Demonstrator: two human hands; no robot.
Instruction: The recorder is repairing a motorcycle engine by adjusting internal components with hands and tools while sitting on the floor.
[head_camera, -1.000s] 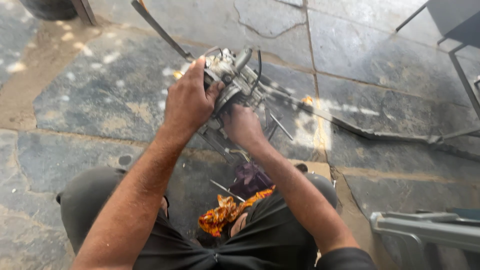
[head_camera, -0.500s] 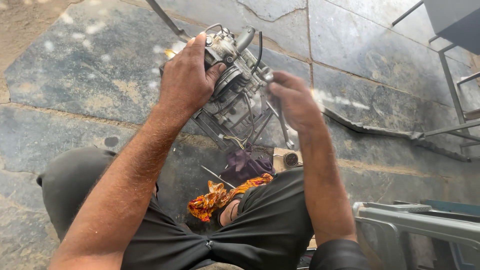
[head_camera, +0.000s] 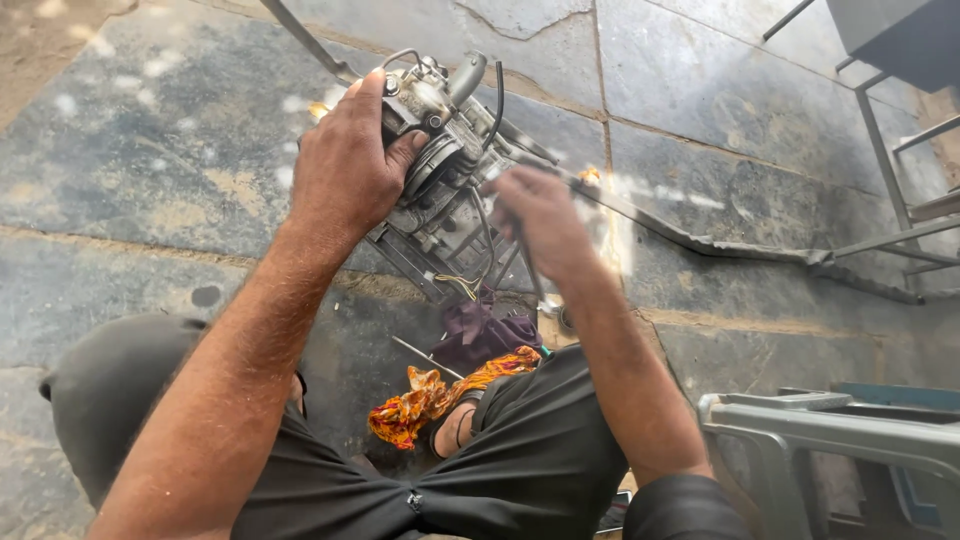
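**Engine part steadied, tool going in**

Left hand (head_camera: 345, 165) is clamped over the top of the small grey engine part (head_camera: 440, 160), fingers wrapped round it, holding it tilted on the stone floor (head_camera: 150, 150). Right hand (head_camera: 540, 215) is blurred, closed on a thin dark tool (head_camera: 528, 262) just beside the part's lower side. An orange rag (head_camera: 430, 395) and a purple cloth (head_camera: 480, 335) lie near the knees. The risk, as I judge it: the tilted part could rock if that left grip eases, and the tool could slip toward the loose wires (head_camera: 465, 285).
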